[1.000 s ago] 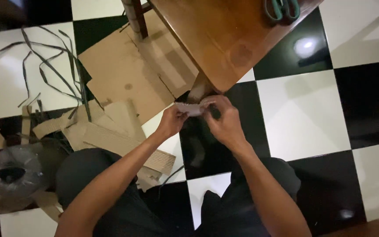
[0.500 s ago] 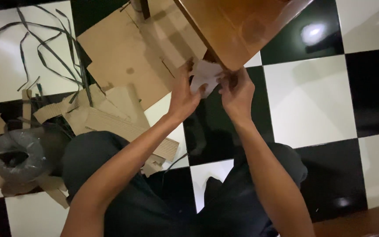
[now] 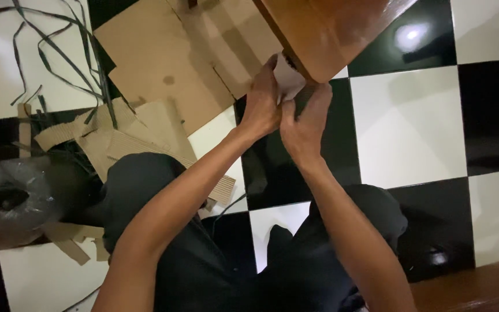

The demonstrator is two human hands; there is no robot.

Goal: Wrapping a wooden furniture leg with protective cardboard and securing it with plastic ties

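Both my hands are raised to the near corner of a brown wooden table (image 3: pixel 342 29). My left hand (image 3: pixel 259 104) and my right hand (image 3: pixel 306 121) together pinch a small pale piece of paper or card (image 3: pixel 288 78), held right against the table's edge. The fingers of both hands close on it. My forearms run up from the lower part of the view, and my legs in dark trousers (image 3: pixel 215 260) lie below them.
A black and white chequered tile floor (image 3: pixel 405 127) lies underneath. Flat cardboard sheets (image 3: pixel 163 63) and torn cardboard scraps (image 3: pixel 116 138) lie at the left, with dark green plastic straps (image 3: pixel 59 52) and a clear plastic bag (image 3: pixel 12 196). A wooden edge (image 3: pixel 475 289) shows bottom right.
My hands have lifted the pale piece from in front of me up to the table's corner. The view has tilted, so the table and cardboard sit higher in the frame.
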